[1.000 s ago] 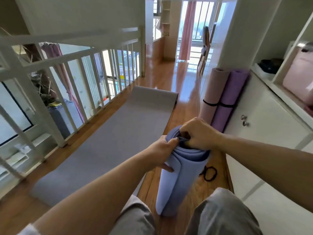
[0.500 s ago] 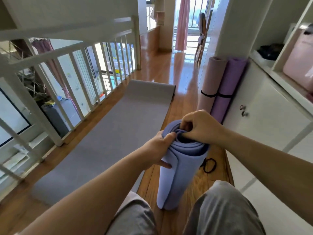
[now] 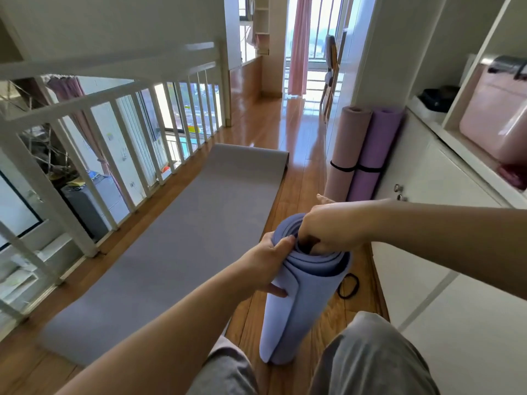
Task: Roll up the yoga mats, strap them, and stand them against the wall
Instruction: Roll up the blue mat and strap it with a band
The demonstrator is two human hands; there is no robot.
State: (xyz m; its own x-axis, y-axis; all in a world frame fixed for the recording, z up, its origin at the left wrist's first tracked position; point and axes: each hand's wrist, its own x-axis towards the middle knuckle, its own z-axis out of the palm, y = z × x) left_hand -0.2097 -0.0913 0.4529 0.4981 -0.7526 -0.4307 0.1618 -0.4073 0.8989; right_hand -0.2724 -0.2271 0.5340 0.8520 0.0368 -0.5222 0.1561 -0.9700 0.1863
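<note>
A blue rolled yoga mat [image 3: 296, 312] stands upright on the wooden floor between my knees, its outer flap loose. My left hand [image 3: 265, 263] grips the roll's upper left side. My right hand [image 3: 328, 232] has fingers curled into the top of the roll's inner coil. A grey mat [image 3: 176, 240] lies flat and unrolled on the floor to the left. A pink rolled mat [image 3: 346, 149] and a purple rolled mat [image 3: 376, 149], each with a black strap around it, stand against the white cabinet. A loose black strap [image 3: 349, 286] lies on the floor to the right of the blue roll.
A white railing [image 3: 119, 132] runs along the left over an open drop. White cabinets [image 3: 422, 252] and shelves line the right, with a pink case [image 3: 496, 118] on a shelf. The wooden floor [image 3: 296, 132] continues ahead toward a window with pink curtains.
My right hand has shifted its hold inside the top of the blue roll, with a finger now sticking out. The view has dropped slightly; the roll stays upright.
</note>
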